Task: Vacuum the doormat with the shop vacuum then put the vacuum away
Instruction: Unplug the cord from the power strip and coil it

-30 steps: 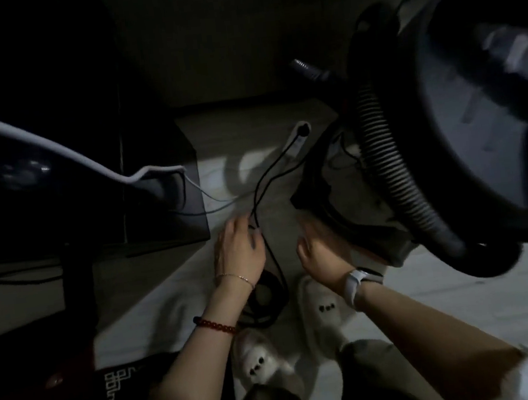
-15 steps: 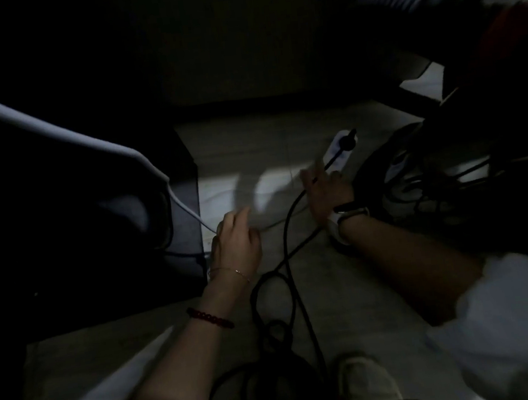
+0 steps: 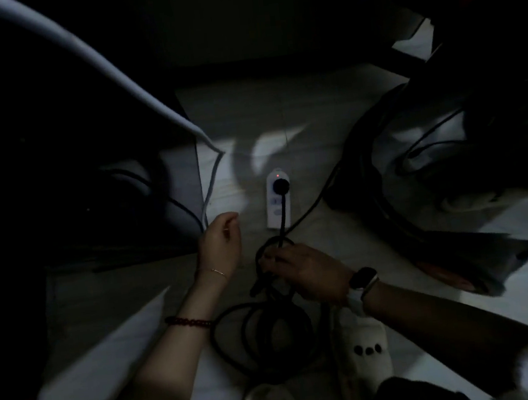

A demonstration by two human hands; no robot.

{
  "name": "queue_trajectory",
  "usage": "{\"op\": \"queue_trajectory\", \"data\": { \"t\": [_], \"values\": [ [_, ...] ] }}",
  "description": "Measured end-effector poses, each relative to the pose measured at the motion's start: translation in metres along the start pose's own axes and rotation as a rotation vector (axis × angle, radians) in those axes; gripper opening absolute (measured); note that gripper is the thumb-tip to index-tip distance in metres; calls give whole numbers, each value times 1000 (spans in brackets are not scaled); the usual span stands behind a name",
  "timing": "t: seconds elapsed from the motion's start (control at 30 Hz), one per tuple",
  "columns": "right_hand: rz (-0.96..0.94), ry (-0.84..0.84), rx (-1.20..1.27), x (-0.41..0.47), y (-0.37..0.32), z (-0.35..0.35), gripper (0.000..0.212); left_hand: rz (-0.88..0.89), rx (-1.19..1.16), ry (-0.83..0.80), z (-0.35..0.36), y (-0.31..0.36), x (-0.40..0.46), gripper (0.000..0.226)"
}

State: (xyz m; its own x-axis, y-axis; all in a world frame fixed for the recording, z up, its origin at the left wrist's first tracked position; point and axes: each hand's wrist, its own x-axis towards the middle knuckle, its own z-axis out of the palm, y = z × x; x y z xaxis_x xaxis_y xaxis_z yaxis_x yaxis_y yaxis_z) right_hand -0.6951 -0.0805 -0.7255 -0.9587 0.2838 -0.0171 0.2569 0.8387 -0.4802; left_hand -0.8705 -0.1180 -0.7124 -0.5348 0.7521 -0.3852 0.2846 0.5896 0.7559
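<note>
**A black cord is held beside a white power strip in a dark room**

The room is very dark, and only a patch of pale floor (image 3: 295,108) is lit.

A white power strip (image 3: 276,203) lies flat on the floor in the middle. A tiny red light is seen at its far end. A round black plug (image 3: 280,185) is pushed into the strip just below that light. A black cord (image 3: 282,220) runs from the plug toward the person.

The cord is pinched by the right hand (image 3: 306,273), just near the close end of the strip. The fingers are curled around a small loop of the cord. A dark watch (image 3: 363,278) is worn on that wrist.

More of the cord is piled in big loops (image 3: 263,333) on the floor, below the hands and between the arms.

The left hand (image 3: 223,244) is held just left of the strip. Nothing is held in it. Its fingers are loosely curled, and it cannot be told if the floor is touched. A thin chain and a band of red beads (image 3: 189,321) are worn on that arm.

A white cable (image 3: 105,63) is seen sweeping down from the top left to the floor near the left hand.

Two white slippers (image 3: 366,348) with dark dots are seen at the bottom.

A big dark shape at the right may be the shop vacuum (image 3: 448,164), but it is too dark to tell.
</note>
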Motion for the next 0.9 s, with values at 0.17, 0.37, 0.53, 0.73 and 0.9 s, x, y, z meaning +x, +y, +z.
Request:
{"op": "queue_trajectory", "data": {
  "t": [0.17,0.37,0.53,0.73,0.9],
  "values": [
    [339,202,298,8,10,-10,51,-70,-36,-103,10,-12,-15,29],
    [510,170,224,61,99,11,50,266,81,-37,27,-15,-8,38],
    [580,76,167,64,115,20,24,254,356,429,14,-38,-3,45],
    [542,-70,233,58,120,19,27,240,392,528,19,-24,2,38],
    [671,15,317,57,115,22,21,780,602,517,52,-22,-12,41]
  ]
}}
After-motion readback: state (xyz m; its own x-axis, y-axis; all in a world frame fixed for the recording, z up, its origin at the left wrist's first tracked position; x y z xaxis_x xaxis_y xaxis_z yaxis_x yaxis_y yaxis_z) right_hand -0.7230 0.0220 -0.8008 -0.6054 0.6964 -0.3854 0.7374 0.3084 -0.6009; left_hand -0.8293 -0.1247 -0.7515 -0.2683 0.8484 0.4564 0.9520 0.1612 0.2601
